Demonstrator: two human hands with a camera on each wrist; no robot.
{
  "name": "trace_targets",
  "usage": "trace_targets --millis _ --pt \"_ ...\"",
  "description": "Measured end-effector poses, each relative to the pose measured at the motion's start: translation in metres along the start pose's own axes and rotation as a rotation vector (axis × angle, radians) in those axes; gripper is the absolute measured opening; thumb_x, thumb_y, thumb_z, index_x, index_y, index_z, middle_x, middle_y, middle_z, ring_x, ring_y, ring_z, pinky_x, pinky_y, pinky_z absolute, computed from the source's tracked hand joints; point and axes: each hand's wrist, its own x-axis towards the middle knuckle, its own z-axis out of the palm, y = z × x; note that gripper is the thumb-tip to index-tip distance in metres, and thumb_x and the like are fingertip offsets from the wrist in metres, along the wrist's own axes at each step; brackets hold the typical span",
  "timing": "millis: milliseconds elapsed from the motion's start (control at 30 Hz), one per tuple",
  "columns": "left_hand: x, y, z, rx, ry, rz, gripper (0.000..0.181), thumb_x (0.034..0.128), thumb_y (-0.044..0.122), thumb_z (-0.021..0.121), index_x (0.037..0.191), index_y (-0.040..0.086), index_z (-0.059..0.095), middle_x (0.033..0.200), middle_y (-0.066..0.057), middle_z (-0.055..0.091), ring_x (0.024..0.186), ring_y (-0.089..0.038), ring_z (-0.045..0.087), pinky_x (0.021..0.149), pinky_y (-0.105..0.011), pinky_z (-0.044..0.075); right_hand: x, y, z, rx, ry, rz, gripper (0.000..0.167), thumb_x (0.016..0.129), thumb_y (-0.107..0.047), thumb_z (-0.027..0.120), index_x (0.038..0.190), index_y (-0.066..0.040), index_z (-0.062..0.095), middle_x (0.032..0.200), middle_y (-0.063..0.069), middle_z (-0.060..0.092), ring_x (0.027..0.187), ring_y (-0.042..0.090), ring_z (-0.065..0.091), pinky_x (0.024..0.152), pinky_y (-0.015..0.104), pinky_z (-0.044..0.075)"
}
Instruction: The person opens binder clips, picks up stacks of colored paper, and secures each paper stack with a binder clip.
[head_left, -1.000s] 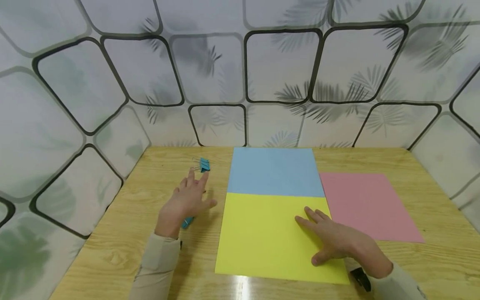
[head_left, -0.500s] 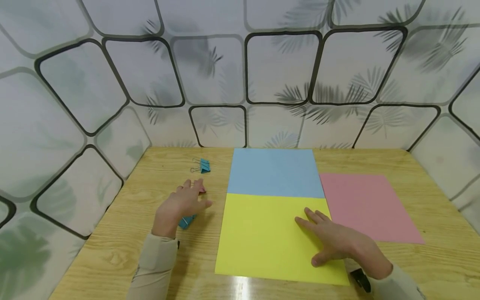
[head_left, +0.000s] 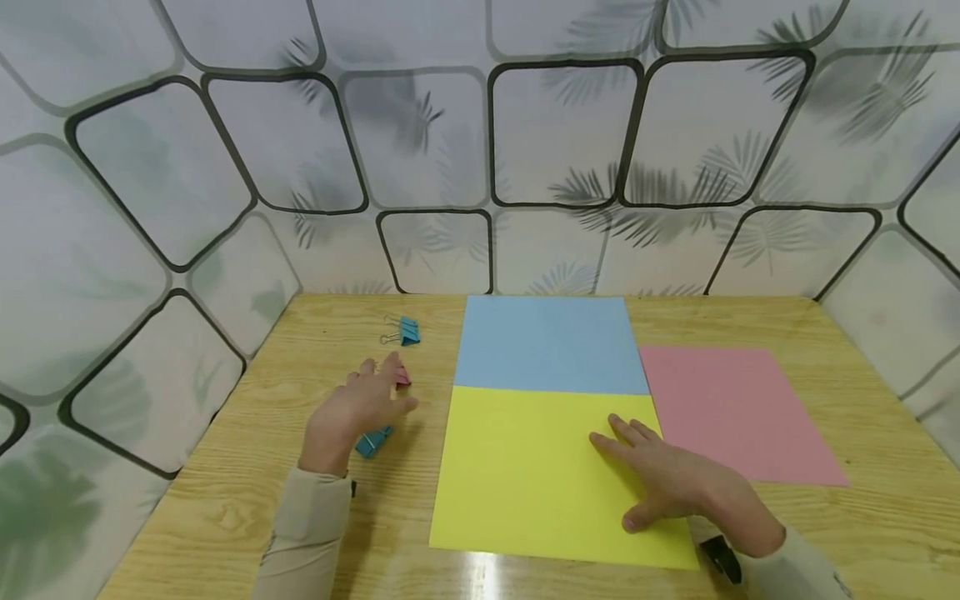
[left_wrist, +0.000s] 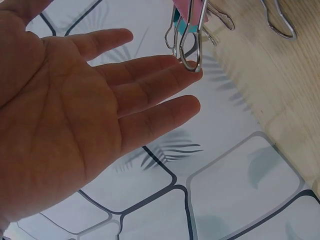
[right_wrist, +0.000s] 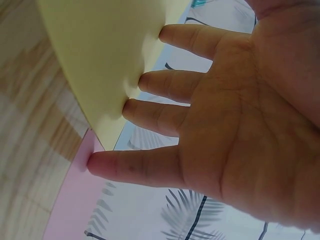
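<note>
My left hand [head_left: 356,421] hovers with its fingers spread over the left part of the table, nothing held in it. Just past its fingertips lies a pink binder clip [head_left: 402,375], partly covered by the hand. In the left wrist view, that clip's wire handle [left_wrist: 192,55] overlaps the fingertips; touch cannot be told. One teal binder clip [head_left: 409,332] lies farther back, another [head_left: 372,442] by the wrist. My right hand [head_left: 671,479] rests on the yellow sheet [head_left: 525,475], fingertips down. In the right wrist view, its little finger touches the pink sheet [right_wrist: 70,200].
Behind the yellow sheet lies a blue sheet [head_left: 547,342], their edges meeting or overlapping. The pink paper is to the right, beside them. A patterned backdrop [head_left: 562,167] rises at the back and both sides of the wooden table [head_left: 210,517].
My left hand has drawn back toward me and a little left, from near the far teal clip, uncovering more of the pink and near teal clips. The right hand has stayed still.
</note>
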Motion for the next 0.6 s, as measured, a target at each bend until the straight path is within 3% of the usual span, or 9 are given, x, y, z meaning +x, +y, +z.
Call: trace_targets --millis 233,300,367,400,467,533,600 --pt "-0.0024 -0.0028 -0.0028 -0.012 -0.005 -0.034 0.081 0.1012 0.03 0.055 0.157 -0.002 0.006 0.153 -0.042 0.016 0.138 -0.059 0.024 0.107 -0.067 0.03 -0.0005 -0.0001 -0.0002 -0.003 0.002 0.0 0.106 0.071 -0.038 0.088 0.155 -0.008 0.032 0.161 0.03 0.011 0.144 0.055 0.012 0.102 0.072 0.031" --pt "-0.0026 -0.0039 -0.0037 -0.004 -0.017 -0.042 0.08 0.1016 0.026 0.054 0.156 -0.004 0.004 0.15 -0.042 0.024 0.128 -0.053 0.045 0.1 -0.061 0.04 -0.0008 -0.0003 -0.0003 -0.003 0.002 0.0 0.106 0.071 -0.038 0.087 0.155 -0.008 0.032 0.161 0.029 0.011 0.144 0.054 0.012 0.102 0.071 0.031" --pt "-0.0022 -0.0051 -0.0047 0.01 -0.027 -0.048 0.079 0.1016 0.022 0.053 0.155 -0.004 0.002 0.135 -0.038 0.049 0.099 -0.039 0.064 0.083 -0.05 0.049 -0.0008 -0.0004 -0.0003 0.0 0.001 -0.001 0.105 0.071 -0.038 0.087 0.155 -0.008 0.032 0.161 0.029 0.011 0.145 0.054 0.012 0.102 0.071 0.032" --pt "-0.002 -0.0058 -0.0049 0.02 -0.031 -0.05 0.078 0.1014 0.02 0.052 0.155 -0.005 0.002 0.121 -0.033 0.06 0.081 -0.03 0.064 0.072 -0.043 0.049 -0.0009 -0.0005 -0.0002 0.0 0.001 -0.001 0.105 0.071 -0.039 0.087 0.155 -0.007 0.032 0.161 0.029 0.011 0.145 0.054 0.012 0.102 0.071 0.032" --pt "-0.0013 -0.0071 -0.0051 0.036 -0.041 -0.053 0.077 0.1009 0.017 0.052 0.155 -0.007 0.002 0.093 -0.019 0.068 0.057 -0.017 0.05 0.057 -0.035 0.04 -0.0011 -0.0006 0.0001 0.0 0.001 -0.003 0.105 0.071 -0.039 0.087 0.155 -0.007 0.032 0.161 0.03 0.011 0.145 0.054 0.012 0.102 0.07 0.032" --pt "-0.0009 -0.0076 -0.0057 0.056 -0.043 -0.051 0.075 0.1001 0.015 0.052 0.154 -0.009 0.005 0.082 -0.013 0.065 0.056 -0.014 0.047 0.056 -0.033 0.039 -0.0009 -0.0002 0.0003 -0.001 0.002 -0.007 0.105 0.071 -0.039 0.087 0.155 -0.007 0.032 0.16 0.03 0.011 0.144 0.054 0.012 0.101 0.07 0.033" --pt "-0.0011 -0.008 -0.006 0.078 -0.043 -0.047 0.073 0.0998 0.013 0.054 0.152 -0.012 0.009 0.089 -0.016 0.066 0.063 -0.016 0.053 0.06 -0.034 0.044 -0.0006 0.0002 0.0004 -0.004 0.004 -0.01 0.105 0.071 -0.039 0.087 0.155 -0.007 0.032 0.16 0.03 0.011 0.144 0.055 0.012 0.101 0.07 0.033"
